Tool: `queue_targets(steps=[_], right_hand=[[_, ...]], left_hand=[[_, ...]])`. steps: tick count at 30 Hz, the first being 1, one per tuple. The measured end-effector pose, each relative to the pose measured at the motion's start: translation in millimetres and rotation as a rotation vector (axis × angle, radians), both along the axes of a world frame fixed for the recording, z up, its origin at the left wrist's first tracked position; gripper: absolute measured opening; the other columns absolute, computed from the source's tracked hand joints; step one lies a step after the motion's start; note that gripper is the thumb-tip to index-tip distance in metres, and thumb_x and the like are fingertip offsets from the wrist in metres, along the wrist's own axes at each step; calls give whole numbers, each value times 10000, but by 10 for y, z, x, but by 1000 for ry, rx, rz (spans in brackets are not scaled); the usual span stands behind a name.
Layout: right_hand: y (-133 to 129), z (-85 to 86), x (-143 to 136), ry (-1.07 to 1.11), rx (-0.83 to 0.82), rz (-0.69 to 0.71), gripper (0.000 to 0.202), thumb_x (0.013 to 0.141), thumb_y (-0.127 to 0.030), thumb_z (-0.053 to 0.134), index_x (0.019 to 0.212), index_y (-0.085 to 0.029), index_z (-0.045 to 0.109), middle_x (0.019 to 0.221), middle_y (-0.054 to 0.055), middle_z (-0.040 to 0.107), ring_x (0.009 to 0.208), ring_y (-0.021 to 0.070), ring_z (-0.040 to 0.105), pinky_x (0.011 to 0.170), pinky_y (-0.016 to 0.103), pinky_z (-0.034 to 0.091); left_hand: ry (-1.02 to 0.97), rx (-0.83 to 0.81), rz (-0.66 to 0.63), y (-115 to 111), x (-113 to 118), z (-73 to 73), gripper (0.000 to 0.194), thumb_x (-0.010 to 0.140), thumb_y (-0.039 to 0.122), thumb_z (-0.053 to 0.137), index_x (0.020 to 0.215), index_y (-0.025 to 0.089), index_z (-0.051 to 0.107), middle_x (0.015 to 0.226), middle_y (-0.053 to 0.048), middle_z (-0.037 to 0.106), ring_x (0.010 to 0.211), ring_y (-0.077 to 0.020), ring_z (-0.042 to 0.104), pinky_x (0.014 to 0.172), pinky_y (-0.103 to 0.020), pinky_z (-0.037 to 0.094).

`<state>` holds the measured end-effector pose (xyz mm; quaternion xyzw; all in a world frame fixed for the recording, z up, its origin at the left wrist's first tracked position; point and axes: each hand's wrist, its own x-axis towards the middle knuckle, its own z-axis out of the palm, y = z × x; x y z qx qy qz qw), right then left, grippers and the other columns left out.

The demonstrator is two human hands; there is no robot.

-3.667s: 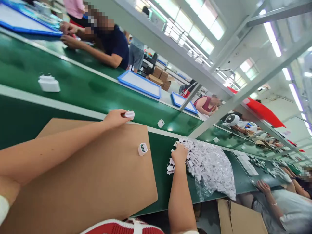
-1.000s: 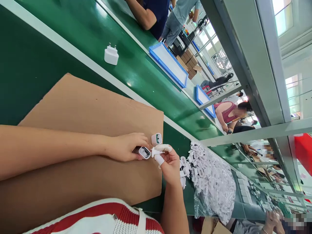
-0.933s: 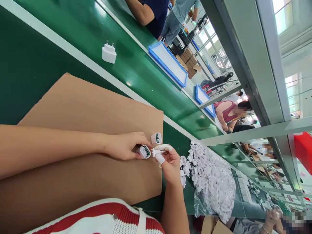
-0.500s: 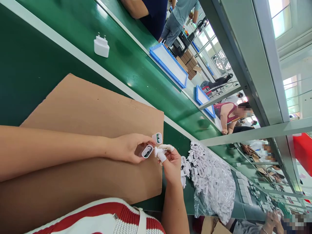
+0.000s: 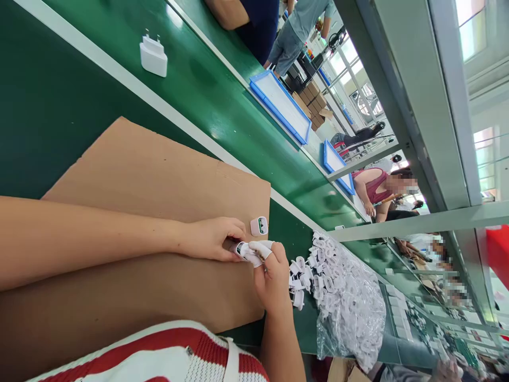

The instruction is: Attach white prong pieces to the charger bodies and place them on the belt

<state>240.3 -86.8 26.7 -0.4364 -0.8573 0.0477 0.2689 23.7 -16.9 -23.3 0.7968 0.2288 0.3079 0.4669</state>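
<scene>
My left hand (image 5: 212, 240) is closed around a white charger housing (image 5: 239, 248), its open end facing right. My right hand (image 5: 273, 273), with white covers on some fingertips, pinches a white plug cap against that open end. The fingers hide most of the cap, so how far it sits in the housing cannot be seen. Just above the hands, another white charger housing (image 5: 259, 226) lies on the cardboard sheet (image 5: 159, 175), its open end showing green and dark parts inside. Loose white plug caps (image 5: 300, 276) lie right of my right hand.
A clear plastic bag (image 5: 350, 302) full of white caps lies at the right. A green conveyor belt (image 5: 214, 122) runs diagonally past the cardboard, carrying a white charger (image 5: 154, 55). Blue-rimmed trays (image 5: 280, 106) stand beyond it. A metal frame (image 5: 397, 106) crosses overhead; several people are around.
My right hand has moved left, bringing the plug cap from beside the housing up to its open end. The charger on the belt has shifted up and left in view.
</scene>
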Motion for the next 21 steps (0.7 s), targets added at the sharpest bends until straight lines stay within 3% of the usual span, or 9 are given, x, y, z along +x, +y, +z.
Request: queue_targets(steps=[5, 12, 21], right_hand=[[-23, 1, -79, -205, 107, -74, 268, 970, -118, 527, 1168, -176, 698, 880, 81, 651, 811, 239, 513, 663, 346, 441], [-27, -2, -113, -34, 146, -49, 265, 998, -103, 512, 1195, -188, 667, 936, 73, 661, 831, 204, 568, 701, 319, 482], [-31, -41, -107, -67, 29, -57, 302, 977, -101, 492, 1171, -219, 691, 921, 86, 657, 838, 229, 576, 697, 351, 464]], left_hand=[[-42, 32, 5, 7, 9, 11, 185, 836, 370, 738, 835, 185, 733, 862, -30, 654, 797, -182, 605, 709, -264, 442], [-13, 15, 32, 4, 22, 10, 225, 837, 401, 750, 801, 182, 716, 832, -22, 620, 766, -176, 585, 679, -262, 430], [-10, 24, 31, -2, 19, 1, 235, 845, 404, 733, 765, 188, 684, 820, -23, 613, 763, -186, 587, 671, -277, 435]])
